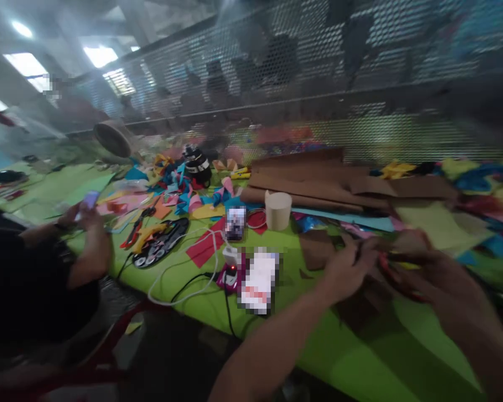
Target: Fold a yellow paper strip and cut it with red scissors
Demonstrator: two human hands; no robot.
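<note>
On the right of the head view, my left hand [354, 259] closes on a piece of brown paper [366, 304] that hangs below it over the green table. Close beside it, my right hand [438, 279] is wrapped round the red handles of a pair of scissors [388, 271]. Motion smears both hands, and the scissor blades are hard to make out near the paper. Another scrap of brown paper [316, 249] lies just left of my left hand, with a small offcut by it.
Near the middle stand a cream cup [278, 210], two phones [259, 282] and a power strip [230, 276] with looping cables. Brown paper sheets [302, 176] lie behind, before a mesh partition [276, 84]. Coloured scraps and a black bottle [196, 166] sit leftward. A co-worker [37, 273] holds a phone.
</note>
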